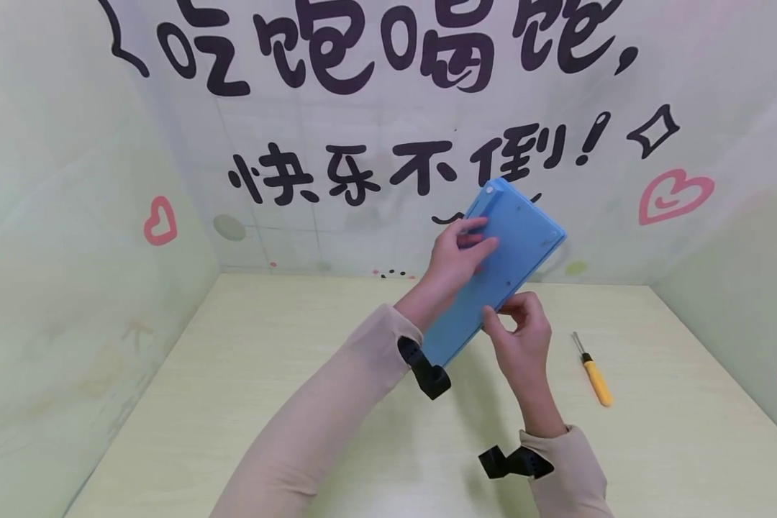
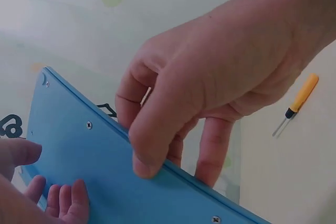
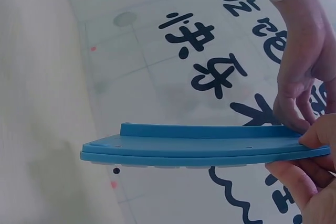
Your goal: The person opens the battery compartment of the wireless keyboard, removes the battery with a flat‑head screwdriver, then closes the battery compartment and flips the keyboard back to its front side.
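A blue keyboard (image 1: 511, 237) is held up at a tilt, its screwed underside toward the head camera. A raised ridge (image 3: 205, 130) runs along one long edge, and key edges peek out underneath in the right wrist view. My right hand (image 1: 524, 334) pinches the near long edge, with the thumb (image 2: 149, 145) on the underside and fingers behind. Over the opposite edge, my left hand (image 1: 456, 259) has its thumb apart from its fingers, which lie against the underside near the ridge. Several small screws, such as one screw (image 2: 88, 125), sit in the underside.
A screwdriver (image 1: 597, 381) with a yellow handle lies on the pale table (image 1: 285, 345), right of my right hand. A printed white backdrop (image 1: 337, 244) stands behind, with side walls at left and right.
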{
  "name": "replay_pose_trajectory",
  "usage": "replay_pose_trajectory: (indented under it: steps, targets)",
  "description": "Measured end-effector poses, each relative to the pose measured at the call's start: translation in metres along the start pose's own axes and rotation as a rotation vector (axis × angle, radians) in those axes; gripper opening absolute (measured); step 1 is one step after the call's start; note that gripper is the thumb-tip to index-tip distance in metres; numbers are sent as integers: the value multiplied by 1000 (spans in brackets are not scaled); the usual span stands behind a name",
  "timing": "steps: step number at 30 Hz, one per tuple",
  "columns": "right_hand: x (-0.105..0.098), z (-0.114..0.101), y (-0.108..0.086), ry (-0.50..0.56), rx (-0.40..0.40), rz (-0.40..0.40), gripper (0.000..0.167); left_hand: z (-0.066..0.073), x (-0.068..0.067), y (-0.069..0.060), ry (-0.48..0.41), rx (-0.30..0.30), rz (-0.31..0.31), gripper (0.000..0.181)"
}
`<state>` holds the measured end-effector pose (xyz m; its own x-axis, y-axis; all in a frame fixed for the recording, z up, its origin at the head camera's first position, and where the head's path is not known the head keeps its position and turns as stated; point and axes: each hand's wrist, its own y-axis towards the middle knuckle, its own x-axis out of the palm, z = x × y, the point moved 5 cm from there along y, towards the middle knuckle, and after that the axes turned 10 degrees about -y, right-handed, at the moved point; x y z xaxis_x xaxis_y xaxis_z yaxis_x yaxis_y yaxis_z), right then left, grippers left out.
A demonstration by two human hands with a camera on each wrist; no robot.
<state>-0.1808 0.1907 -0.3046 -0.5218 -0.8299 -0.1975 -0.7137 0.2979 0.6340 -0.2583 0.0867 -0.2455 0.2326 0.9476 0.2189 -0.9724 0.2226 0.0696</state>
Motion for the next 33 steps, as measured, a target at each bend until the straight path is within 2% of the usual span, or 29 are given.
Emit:
replay_pose_trajectory:
  steps: [5,13,19,26,33]
  targets:
    - [-1,6,2,52,10,12,18,-9,-5,-1,-8,-25,2,36]
    - [-3,2,7,70,28,32,19,-26,-15,-1,-32,-68,-10,30]
    - [-5,3,9,172,59,48,16,-38,-23,-4,-36,-101,-1,28]
    - [-8,4,12,254,130,50,18,-51,-30,-8,-23,-137,-2,29]
    - [-9,-3,15,280,139,41,15,-61,-37,-16,-47,-157,-16,33]
